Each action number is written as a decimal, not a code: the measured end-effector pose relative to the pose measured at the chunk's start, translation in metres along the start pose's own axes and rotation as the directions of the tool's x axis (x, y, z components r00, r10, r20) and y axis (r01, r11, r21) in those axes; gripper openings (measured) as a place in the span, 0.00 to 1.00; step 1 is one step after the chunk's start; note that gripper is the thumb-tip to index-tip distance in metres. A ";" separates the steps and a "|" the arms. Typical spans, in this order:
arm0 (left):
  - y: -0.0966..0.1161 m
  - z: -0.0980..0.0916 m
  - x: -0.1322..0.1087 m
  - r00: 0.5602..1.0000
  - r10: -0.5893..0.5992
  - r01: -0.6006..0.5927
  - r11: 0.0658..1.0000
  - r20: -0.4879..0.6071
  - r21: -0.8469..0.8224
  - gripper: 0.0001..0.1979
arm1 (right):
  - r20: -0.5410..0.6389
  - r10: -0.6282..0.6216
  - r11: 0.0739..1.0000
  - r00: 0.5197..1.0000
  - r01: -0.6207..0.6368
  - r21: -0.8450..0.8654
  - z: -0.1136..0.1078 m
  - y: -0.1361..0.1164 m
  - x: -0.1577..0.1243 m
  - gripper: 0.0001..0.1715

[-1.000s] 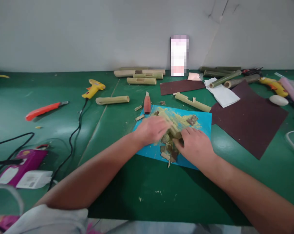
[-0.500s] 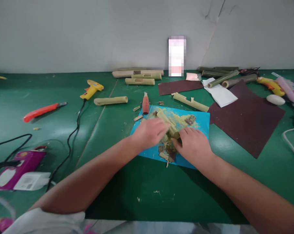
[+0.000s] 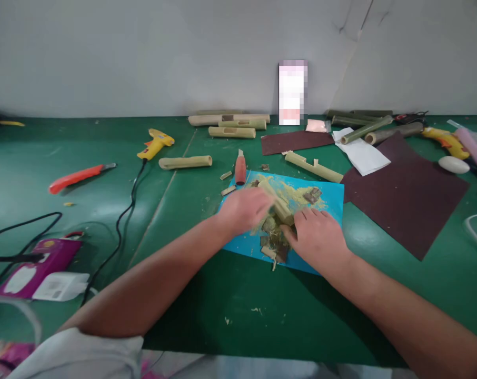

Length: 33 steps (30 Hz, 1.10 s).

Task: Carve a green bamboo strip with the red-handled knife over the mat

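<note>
A pale bamboo tube (image 3: 278, 204) lies slanted over a blue sheet (image 3: 238, 243). My right hand (image 3: 319, 231) grips its near end, thumb below and fingers on top. My left hand (image 3: 246, 209) is closed, its curled fingers against the tube's left side; motion smears the fingertips, and whatever they hold is hidden. Bamboo chips (image 3: 277, 247) and yellowish dust (image 3: 297, 193) are scattered on the sheet around the tube. Just beyond my left hand lies a red-handled carving knife (image 3: 240, 169), blade pointing away.
More cut bamboo tubes (image 3: 232, 132) lie along the wall, beside a propped phone (image 3: 292, 95). A yellow glue gun (image 3: 155, 144), an orange utility knife (image 3: 78, 179) and a purple power strip (image 3: 37, 266) are at left. Brown sheets (image 3: 408, 195) and white paper (image 3: 360, 151) lie right.
The view has shifted slightly, so everything sits a little further right. My left hand stays blurred at the tube's side, and my right hand keeps its grip on the near end.
</note>
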<state>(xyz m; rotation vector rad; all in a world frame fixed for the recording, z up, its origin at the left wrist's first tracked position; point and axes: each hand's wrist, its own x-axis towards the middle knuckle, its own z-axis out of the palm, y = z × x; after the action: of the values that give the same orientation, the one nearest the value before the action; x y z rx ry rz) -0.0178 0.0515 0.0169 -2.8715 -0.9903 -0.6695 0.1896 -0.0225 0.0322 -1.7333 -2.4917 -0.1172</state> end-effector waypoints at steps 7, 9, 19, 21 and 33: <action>0.006 -0.001 0.001 0.988 0.103 -0.092 0.990 0.111 -0.106 0.18 | 0.017 -0.019 1.000 1.000 0.020 -0.017 0.001 0.000 0.000 0.16; 0.006 -0.001 0.001 0.999 0.005 -0.004 0.999 0.039 -0.037 0.18 | -0.002 -0.005 1.000 1.000 0.005 -0.021 0.001 0.000 0.000 0.17; -0.008 0.003 0.003 0.978 -0.195 0.196 0.981 -0.071 0.002 0.16 | -0.012 0.007 1.000 1.000 -0.007 -0.008 0.001 0.000 0.002 0.17; -0.010 0.005 0.003 0.972 -0.206 0.211 0.977 -0.111 0.028 0.17 | 0.000 0.010 1.000 1.000 -0.010 -0.001 0.001 0.000 0.002 0.16; 0.008 0.004 0.002 0.996 0.047 -0.034 0.988 0.082 -0.148 0.16 | 0.082 0.016 1.000 0.997 -0.018 0.021 -0.003 0.000 0.002 0.16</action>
<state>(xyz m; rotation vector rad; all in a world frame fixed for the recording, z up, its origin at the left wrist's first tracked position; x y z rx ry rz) -0.0100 0.0468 0.0150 -3.0624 -0.9268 -0.6470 0.1889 -0.0210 0.0358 -1.7856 -2.5239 -0.0184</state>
